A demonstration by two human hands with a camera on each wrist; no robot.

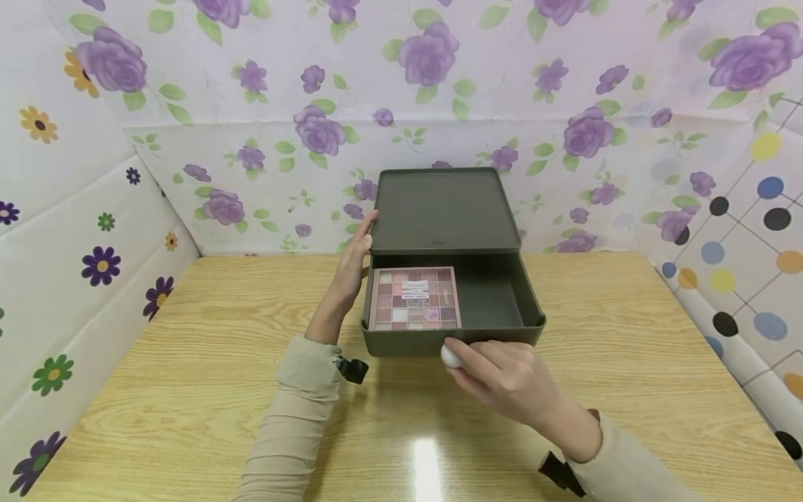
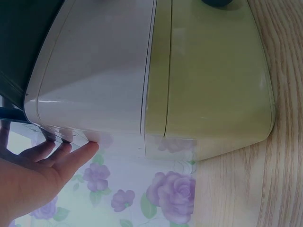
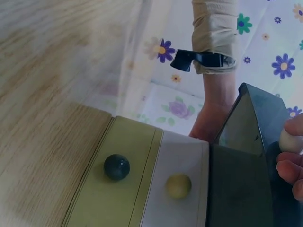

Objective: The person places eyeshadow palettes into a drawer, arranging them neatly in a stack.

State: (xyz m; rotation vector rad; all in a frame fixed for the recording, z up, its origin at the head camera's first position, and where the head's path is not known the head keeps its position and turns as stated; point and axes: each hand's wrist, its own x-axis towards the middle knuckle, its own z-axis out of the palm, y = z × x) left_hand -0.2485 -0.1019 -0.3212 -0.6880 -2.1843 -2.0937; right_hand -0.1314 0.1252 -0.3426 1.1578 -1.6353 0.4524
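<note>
A small storage chest with a dark green top (image 1: 448, 209) stands on the table, its upper dark green drawer (image 1: 492, 300) pulled out toward me. A flat eyeshadow palette (image 1: 414, 300) lies in the drawer's left part. At the drawer front, my right hand (image 1: 505, 376) pinches the round white knob (image 1: 449, 357) between thumb and fingers. My left hand (image 1: 353, 272) rests against the chest's left side, fingers extended. In the left wrist view, those fingertips (image 2: 90, 149) are at the side of the white drawer section (image 2: 99, 71).
Below the green drawer, the right wrist view shows the white drawer with a yellow knob (image 3: 178, 185) and a yellow-green drawer with a dark knob (image 3: 116, 167). A wooden table (image 1: 188, 376) lies beneath. Flowered cloth (image 1: 263, 77) hangs behind; patterned sheets flank both sides.
</note>
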